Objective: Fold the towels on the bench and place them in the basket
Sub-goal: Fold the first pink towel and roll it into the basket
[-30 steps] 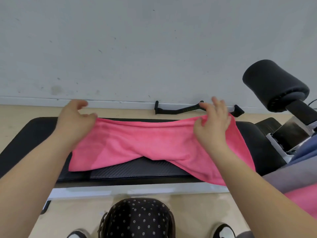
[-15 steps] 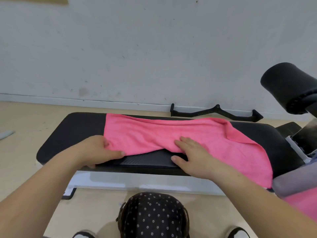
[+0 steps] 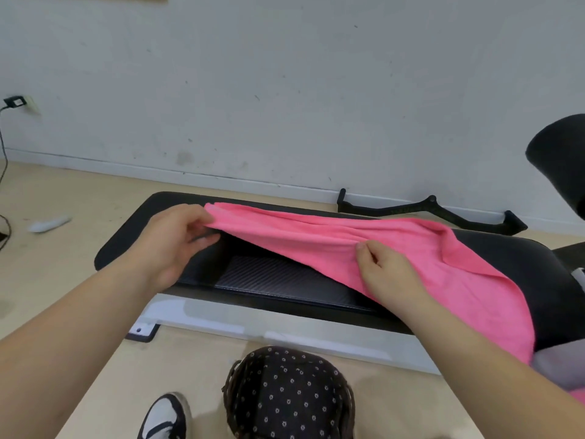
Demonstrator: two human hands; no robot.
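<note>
Head view shows the pink towel stretched lengthwise along the black counter, running from centre left of the frame down to the lower right, where its end hangs over the counter's near side. The left hand pinches the towel's left end between thumb and curled fingers and holds it just above the pad. The right hand pinches the near long edge around the middle, thumb against forefinger.

From where I stand, this looks like the first lengthwise fold. To do it well, the edge between the two hands should be pulled taut, then carried over to meet the far edge, with the corners matched before anything is pressed flat. The drooping right end worries me; it will likely drag the fold crooked unless it is drawn up onto the counter first.

At bottom centre, the dotted basket waits on the floor.
</note>
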